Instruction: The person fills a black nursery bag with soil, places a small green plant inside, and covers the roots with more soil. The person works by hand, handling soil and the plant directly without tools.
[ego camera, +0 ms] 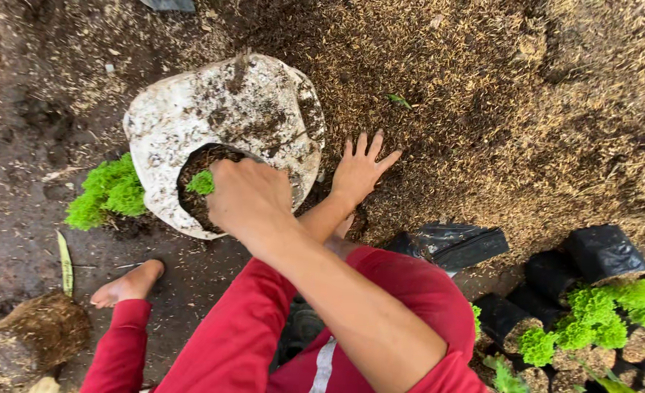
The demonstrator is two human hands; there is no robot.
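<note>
My right hand (248, 198) reaches across my body into the mouth of a soil-filled planting bag (191, 191). Its fingers are curled down out of sight around a small bright green seedling (201, 182) that pokes out beside the knuckles. The bag rests against a dirty white sack (228, 109) lying on the ground. My left hand (361, 172) lies flat, palm down with fingers spread, on the pile of brown rice husk and soil (482, 94) just right of the sack. Its forearm passes under my right arm.
A bushy green plant (108, 193) lies left of the sack. My bare foot (127, 282) and red trouser legs fill the bottom. A root ball (31, 338) sits bottom left. Black planting bags (450, 244), some holding green seedlings (591, 316), cluster at the lower right.
</note>
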